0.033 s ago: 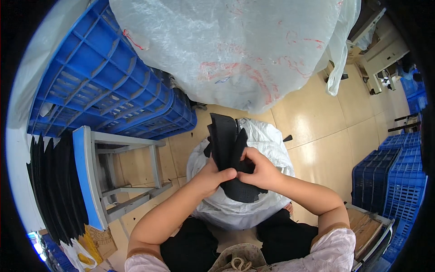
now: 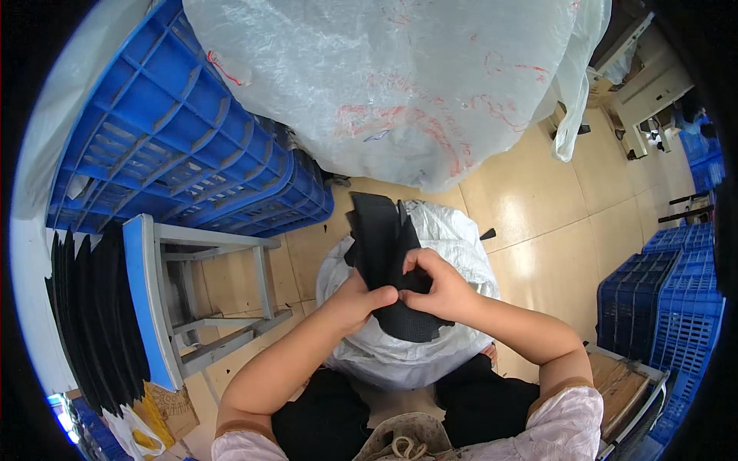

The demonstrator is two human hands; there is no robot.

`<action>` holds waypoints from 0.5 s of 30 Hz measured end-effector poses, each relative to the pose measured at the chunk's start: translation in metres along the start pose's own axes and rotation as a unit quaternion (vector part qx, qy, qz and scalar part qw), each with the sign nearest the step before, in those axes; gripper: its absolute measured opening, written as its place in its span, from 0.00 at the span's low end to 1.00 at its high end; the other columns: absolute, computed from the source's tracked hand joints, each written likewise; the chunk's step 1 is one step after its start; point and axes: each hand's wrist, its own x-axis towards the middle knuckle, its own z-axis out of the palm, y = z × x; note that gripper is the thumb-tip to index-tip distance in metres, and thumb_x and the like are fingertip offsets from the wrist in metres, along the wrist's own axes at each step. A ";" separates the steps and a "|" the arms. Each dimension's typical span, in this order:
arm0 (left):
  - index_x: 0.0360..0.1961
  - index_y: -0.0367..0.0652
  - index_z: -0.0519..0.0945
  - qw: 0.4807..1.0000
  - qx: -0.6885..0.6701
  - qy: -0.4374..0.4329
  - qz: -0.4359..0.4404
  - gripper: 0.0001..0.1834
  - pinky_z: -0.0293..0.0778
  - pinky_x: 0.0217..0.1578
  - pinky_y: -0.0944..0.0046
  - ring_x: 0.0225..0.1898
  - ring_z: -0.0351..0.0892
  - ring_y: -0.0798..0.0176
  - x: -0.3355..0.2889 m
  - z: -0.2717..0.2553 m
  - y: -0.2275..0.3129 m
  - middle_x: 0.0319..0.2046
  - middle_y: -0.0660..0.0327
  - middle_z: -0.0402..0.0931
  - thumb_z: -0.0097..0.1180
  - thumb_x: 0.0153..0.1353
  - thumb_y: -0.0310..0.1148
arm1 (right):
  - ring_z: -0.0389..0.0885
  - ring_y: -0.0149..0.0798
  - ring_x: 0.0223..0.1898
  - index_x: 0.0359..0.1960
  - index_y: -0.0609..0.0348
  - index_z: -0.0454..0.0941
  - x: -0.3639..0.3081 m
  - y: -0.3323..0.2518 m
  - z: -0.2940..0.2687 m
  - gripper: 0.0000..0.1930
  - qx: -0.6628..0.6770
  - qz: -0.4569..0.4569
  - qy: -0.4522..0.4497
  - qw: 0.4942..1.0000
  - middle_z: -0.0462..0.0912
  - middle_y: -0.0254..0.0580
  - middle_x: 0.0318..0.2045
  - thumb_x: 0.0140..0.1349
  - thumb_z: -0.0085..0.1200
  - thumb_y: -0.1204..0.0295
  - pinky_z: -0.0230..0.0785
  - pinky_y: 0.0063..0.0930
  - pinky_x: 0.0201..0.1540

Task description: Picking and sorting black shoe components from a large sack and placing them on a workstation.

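Both hands are closed on a bundle of folded black textured sheet pieces [image 2: 374, 238], held over a white woven sack [image 2: 453, 230] between my knees. My left hand [image 2: 355, 301] wraps the bundle's left side, thumb across the front. On the right, my right hand [image 2: 434, 286] grips the bundle with bent fingers and its thumb close to the left thumb. The upper ends of the pieces fan apart; a broad dotted-texture flap [image 2: 415, 324] hangs below the thumbs. Fingers behind the material are hidden.
A large translucent plastic bag [image 2: 400, 92] bulges ahead. Blue crates [image 2: 177, 146] and a metal-framed stool [image 2: 154, 300] stand left, beside stacked black sheets [image 2: 96, 323]. More blue crates [image 2: 684, 307] and a cardboard box [image 2: 615, 384] are at right. Tiled floor [image 2: 530, 207] lies between.
The top of the black bundle has tipped slightly left and the pieces have shifted a little. My right fingers have moved slightly left along it. Both hands keep their hold.
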 end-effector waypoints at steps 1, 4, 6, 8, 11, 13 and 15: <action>0.62 0.40 0.55 1.000 0.001 -0.017 0.012 0.48 0.58 0.58 0.62 0.58 0.62 0.63 -0.002 -0.001 0.001 0.54 0.60 0.64 0.70 0.43 0.37 | 0.72 0.38 0.43 0.43 0.61 0.71 0.001 0.002 0.001 0.21 0.000 0.000 0.002 1.000 0.73 0.42 0.38 0.44 0.60 0.76 0.65 0.30 0.48; 0.65 0.40 0.48 0.968 0.248 -0.016 0.041 0.52 0.57 0.59 0.62 0.59 0.60 0.61 0.000 -0.011 -0.003 0.57 0.58 0.60 0.69 0.42 0.33 | 0.72 0.41 0.41 0.42 0.61 0.71 0.003 0.008 0.002 0.21 0.010 -0.034 0.032 0.999 0.73 0.44 0.37 0.44 0.60 0.76 0.65 0.31 0.48; 0.66 0.40 0.45 0.968 0.251 -0.002 0.018 0.53 0.55 0.60 0.63 0.61 0.58 0.61 0.002 -0.004 -0.002 0.59 0.57 0.58 0.66 0.42 0.29 | 0.72 0.38 0.40 0.42 0.61 0.71 0.002 0.008 0.001 0.21 -0.005 -0.011 0.015 1.000 0.73 0.43 0.36 0.43 0.61 0.75 0.66 0.29 0.45; 0.67 0.41 0.42 0.977 0.212 0.026 -0.024 0.51 0.53 0.60 0.64 0.62 0.56 0.63 0.004 0.001 0.001 0.61 0.57 0.56 0.56 0.42 0.23 | 0.72 0.35 0.39 0.42 0.61 0.71 0.001 0.015 0.001 0.21 0.037 0.031 0.015 0.999 0.73 0.42 0.36 0.44 0.62 0.74 0.66 0.28 0.43; 0.67 0.42 0.42 0.983 0.183 0.020 -0.010 0.49 0.53 0.60 0.65 0.62 0.56 0.63 0.011 -0.010 -0.007 0.60 0.57 0.57 0.53 0.43 0.23 | 0.72 0.27 0.37 0.40 0.63 0.72 0.005 0.012 -0.002 0.20 0.195 0.079 0.009 0.978 0.75 0.37 0.35 0.46 0.64 0.72 0.67 0.23 0.38; 0.68 0.43 0.42 0.971 0.240 0.008 -0.003 0.49 0.53 0.60 0.65 0.62 0.56 0.63 0.008 -0.004 -0.004 0.60 0.58 0.57 0.52 0.44 0.23 | 0.73 0.26 0.37 0.42 0.64 0.72 0.010 0.017 -0.008 0.20 0.347 0.235 -0.077 0.905 0.77 0.36 0.36 0.47 0.64 0.71 0.67 0.22 0.40; 0.68 0.44 0.41 0.955 0.296 -0.006 0.003 0.48 0.54 0.60 0.65 0.61 0.57 0.63 0.005 0.006 0.004 0.60 0.58 0.57 0.51 0.45 0.24 | 0.75 0.28 0.40 0.45 0.66 0.72 0.009 0.007 -0.008 0.22 0.375 0.205 -0.064 0.902 0.78 0.39 0.38 0.47 0.63 0.73 0.68 0.23 0.44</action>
